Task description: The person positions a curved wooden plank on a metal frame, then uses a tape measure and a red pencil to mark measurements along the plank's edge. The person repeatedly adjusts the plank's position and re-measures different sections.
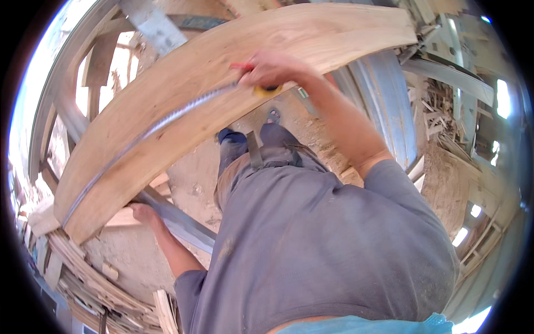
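A long wooden plank (189, 72) with a curved far edge lies across in front of me. Along it stretches a silvery tape measure blade (161, 123), from the plank's left end to my right hand. My right hand (272, 69) is closed over the plank, slightly blurred, round the yellow and black tape measure case (267, 90). A short red stick, pencil-like (241, 66), pokes out from the same hand. My left hand (144, 213) is closed at the plank's near edge, beside a grey beam; what its fingers grip, if anything, is hidden.
The grey beam (183, 222) runs below the plank toward my body. Grey corrugated sheets (384, 106) stand to the right. Stacked wood strips (105, 284) lie at lower left, and scrap wood (439, 119) is heaped at right. My feet are on dusty ground (192, 172).
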{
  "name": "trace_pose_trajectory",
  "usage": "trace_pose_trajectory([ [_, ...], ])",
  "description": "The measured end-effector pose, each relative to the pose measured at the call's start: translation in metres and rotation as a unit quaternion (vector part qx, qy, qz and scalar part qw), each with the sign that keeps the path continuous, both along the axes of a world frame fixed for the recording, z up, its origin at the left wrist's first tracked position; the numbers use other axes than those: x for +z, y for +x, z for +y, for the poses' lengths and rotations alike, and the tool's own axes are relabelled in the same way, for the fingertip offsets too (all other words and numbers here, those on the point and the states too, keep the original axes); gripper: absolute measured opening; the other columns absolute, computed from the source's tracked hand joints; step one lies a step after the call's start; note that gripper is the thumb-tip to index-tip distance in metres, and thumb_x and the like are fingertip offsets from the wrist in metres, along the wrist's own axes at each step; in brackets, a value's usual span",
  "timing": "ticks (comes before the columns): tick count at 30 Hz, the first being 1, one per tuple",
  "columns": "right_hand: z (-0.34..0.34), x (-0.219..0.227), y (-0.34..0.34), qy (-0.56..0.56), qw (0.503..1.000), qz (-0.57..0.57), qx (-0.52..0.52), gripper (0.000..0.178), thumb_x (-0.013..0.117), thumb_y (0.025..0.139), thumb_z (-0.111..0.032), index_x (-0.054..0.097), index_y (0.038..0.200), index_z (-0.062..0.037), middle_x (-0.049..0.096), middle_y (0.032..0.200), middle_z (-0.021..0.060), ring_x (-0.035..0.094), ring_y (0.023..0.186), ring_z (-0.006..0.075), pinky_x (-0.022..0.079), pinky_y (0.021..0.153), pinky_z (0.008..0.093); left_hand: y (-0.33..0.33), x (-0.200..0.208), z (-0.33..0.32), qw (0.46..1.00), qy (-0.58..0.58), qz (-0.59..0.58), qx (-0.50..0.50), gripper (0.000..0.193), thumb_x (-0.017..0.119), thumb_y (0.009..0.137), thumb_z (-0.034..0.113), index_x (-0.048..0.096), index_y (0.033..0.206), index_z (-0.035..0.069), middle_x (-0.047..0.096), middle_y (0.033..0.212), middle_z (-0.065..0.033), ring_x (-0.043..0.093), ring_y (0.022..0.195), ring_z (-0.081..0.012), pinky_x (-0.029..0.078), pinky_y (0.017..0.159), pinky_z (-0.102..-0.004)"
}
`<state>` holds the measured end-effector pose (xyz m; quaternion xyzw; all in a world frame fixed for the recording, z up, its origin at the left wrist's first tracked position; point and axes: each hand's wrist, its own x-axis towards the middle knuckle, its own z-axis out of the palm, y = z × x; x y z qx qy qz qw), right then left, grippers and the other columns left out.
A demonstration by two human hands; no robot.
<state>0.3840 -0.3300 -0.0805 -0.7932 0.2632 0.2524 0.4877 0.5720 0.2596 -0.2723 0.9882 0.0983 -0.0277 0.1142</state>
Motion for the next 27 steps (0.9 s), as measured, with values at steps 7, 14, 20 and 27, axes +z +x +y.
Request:
trace_pose_trajectory([
  [7, 0.047, -0.027, -0.019, 0.087, 0.994, -0.057, 0.030, 0.022, 0.070, 0.075, -0.026, 0.071, 0.077, -0.0038, 0.062, 0.065, 0.0051, 0.060, 0.063, 0.0162, 0.048, 0.059, 0.0332, -0.016, 0.012, -0.058, 0.989, -0.148, 0.008, 0.025, 0.057, 0.039, 0.101, 0.033, 0.065, 0.108, -0.017, 0.067, 0.110, -0.0337, 0.065, 0.097, -0.0439, 0.052, 0.087, -0.0497],
  [14, 0.010, -0.025, -0.102, 0.074, 0.995, -0.069, -0.018, 0.025, 0.062, 0.073, -0.021, 0.053, 0.062, -0.0004, 0.043, 0.054, 0.0088, 0.043, 0.052, 0.0178, 0.036, 0.051, 0.0386, -0.023, 0.040, -0.102, 0.989, -0.082, 0.061, 0.109, 0.066, 0.030, 0.100, 0.036, 0.065, 0.107, -0.019, 0.063, 0.114, -0.0376, 0.063, 0.107, -0.0486, 0.051, 0.094, -0.0502],
  [20, -0.027, -0.035, -0.185, 0.095, 0.972, -0.134, -0.169, 0.027, 0.062, 0.086, -0.022, 0.059, 0.071, -0.0003, 0.054, 0.064, 0.0084, 0.051, 0.062, 0.0163, 0.042, 0.060, 0.0351, -0.025, 0.021, -0.125, 0.993, -0.051, 0.054, 0.088, 0.056, 0.036, 0.101, 0.030, 0.060, 0.117, -0.018, 0.063, 0.119, -0.0343, 0.063, 0.108, -0.0456, 0.051, 0.093, -0.0517],
  [27, -0.051, -0.117, -0.240, 0.183, 0.861, -0.208, -0.426, 0.018, 0.056, 0.100, -0.019, 0.066, 0.095, -0.0044, 0.067, 0.089, 0.0044, 0.063, 0.079, 0.0169, 0.050, 0.072, 0.0318, -0.054, 0.033, -0.205, 0.997, -0.048, 0.018, 0.060, 0.052, 0.039, 0.101, 0.027, 0.057, 0.121, -0.018, 0.062, 0.121, -0.0321, 0.062, 0.110, -0.0440, 0.051, 0.094, -0.0521],
])
